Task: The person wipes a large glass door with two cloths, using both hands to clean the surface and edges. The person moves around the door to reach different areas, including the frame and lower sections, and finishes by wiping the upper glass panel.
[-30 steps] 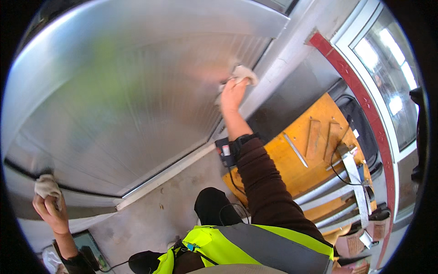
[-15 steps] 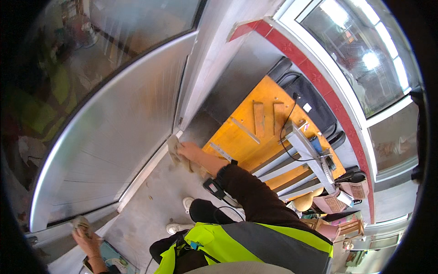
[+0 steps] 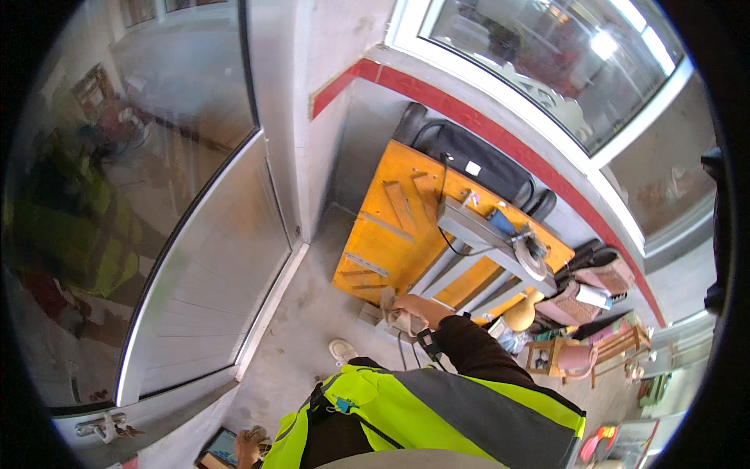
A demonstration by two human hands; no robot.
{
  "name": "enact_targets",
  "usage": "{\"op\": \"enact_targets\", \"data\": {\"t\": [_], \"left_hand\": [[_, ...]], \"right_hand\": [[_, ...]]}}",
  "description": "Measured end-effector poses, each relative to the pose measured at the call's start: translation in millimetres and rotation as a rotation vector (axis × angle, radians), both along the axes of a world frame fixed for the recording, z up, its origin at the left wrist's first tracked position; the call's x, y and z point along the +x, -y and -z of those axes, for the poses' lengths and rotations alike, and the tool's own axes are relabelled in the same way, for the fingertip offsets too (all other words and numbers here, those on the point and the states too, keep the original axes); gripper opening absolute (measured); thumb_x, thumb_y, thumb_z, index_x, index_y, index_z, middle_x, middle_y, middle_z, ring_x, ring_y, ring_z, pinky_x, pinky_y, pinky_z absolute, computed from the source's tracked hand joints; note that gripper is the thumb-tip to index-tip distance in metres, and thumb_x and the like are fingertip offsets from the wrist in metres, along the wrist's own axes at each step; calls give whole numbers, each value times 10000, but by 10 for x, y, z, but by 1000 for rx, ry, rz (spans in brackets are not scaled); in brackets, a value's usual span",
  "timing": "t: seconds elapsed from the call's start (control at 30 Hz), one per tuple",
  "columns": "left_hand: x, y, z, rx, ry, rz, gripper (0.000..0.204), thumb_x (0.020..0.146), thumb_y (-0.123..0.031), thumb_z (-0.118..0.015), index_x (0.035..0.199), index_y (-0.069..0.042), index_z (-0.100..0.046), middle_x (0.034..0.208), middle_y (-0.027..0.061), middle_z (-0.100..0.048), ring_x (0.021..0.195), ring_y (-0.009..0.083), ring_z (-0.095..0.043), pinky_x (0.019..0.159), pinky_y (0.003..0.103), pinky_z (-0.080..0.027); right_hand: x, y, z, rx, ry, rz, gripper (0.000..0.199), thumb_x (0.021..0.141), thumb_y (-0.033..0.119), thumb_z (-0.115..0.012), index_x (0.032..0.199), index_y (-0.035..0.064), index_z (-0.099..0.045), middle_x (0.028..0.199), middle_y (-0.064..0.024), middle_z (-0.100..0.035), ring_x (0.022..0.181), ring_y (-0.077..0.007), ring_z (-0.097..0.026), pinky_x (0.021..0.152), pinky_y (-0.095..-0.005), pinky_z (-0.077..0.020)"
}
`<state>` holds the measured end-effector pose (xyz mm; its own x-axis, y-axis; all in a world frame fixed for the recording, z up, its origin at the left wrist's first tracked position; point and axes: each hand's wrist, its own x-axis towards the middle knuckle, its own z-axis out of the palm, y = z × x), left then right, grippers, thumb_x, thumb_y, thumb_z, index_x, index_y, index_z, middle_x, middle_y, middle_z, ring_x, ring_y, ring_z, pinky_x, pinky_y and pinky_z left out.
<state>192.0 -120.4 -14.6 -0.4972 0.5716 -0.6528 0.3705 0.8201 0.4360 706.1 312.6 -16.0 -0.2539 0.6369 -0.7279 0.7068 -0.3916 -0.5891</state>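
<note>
My right hand [image 3: 426, 308] grips a crumpled pale rag [image 3: 397, 318], just in front of the lower end of an orange board [image 3: 367, 246] on the floor. Low at the left, my left hand [image 3: 247, 449] is closed around something small and greyish, too hidden to name. Beside it lies a flat, dark-edged box [image 3: 220, 445] with a bluish face. To the left stands a door [image 3: 215, 285] with a silvery lower panel and glass above. A metal handle [image 3: 101, 424] with what look like keys is on its lower left part.
Grey metal frame pieces [image 3: 484, 234] and a cable lie on the orange board. A black padded item [image 3: 476, 160] rests behind it by the wall. Further right are a wooden stool [image 3: 547, 356] and a pink bucket [image 3: 578, 358]. A white shoe [image 3: 342, 350] shows below me.
My right hand has moved with the rag from the door's bottom corner rightwards to the orange board. My left hand has come away from the door's lower edge. The view has shifted.
</note>
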Motion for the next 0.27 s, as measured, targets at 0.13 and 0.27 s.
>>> {"op": "enact_targets", "data": {"t": [0.13,0.27], "left_hand": [[-8,-282,-220,168,58,72,192,793,-103,-683,918,27,-619,758,68,-614,696,130,-562,609,322,-472],[-104,-471,-189,330,422,-12,131,823,-35,-654,932,25,-614,764,33,-611,661,98,-533,584,290,-453]], "right_hand": [[391,411,-359,-24,-40,435,257,753,305,-698,722,69,-601,696,-12,-514,692,-170,-467,657,-362,-389],[747,555,-709,4,40,446,254,740,303,-717,678,90,-592,681,-19,-513,633,-168,-472,593,-360,-385]]}}
